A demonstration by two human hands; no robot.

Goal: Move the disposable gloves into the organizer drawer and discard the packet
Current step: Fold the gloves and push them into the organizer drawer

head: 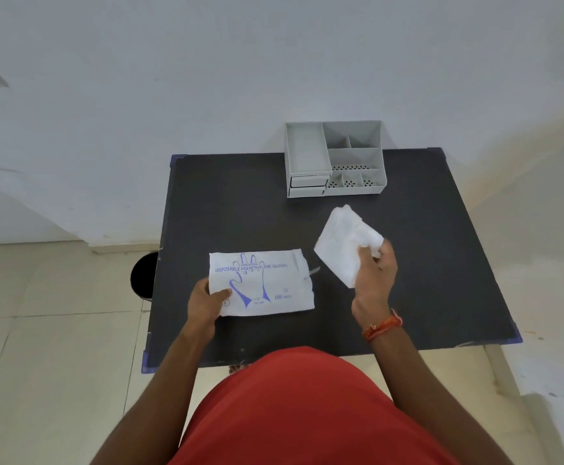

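Note:
A flat white packet (267,283) printed with a blue hand outline and "disposable polyethylene gloves" lies on the black table (233,209). My left hand (206,305) pinches its lower left corner. My right hand (373,275) holds a folded stack of white translucent gloves (342,241) lifted to the right of the packet. The grey organizer (336,159) stands at the table's far edge, its two small drawers (307,186) at the lower left front; both look closed.
A round black bin (144,275) stands on the tiled floor just left of the table, partly hidden by the table edge. The white wall rises right behind the organizer. My red shirt fills the bottom of the view.

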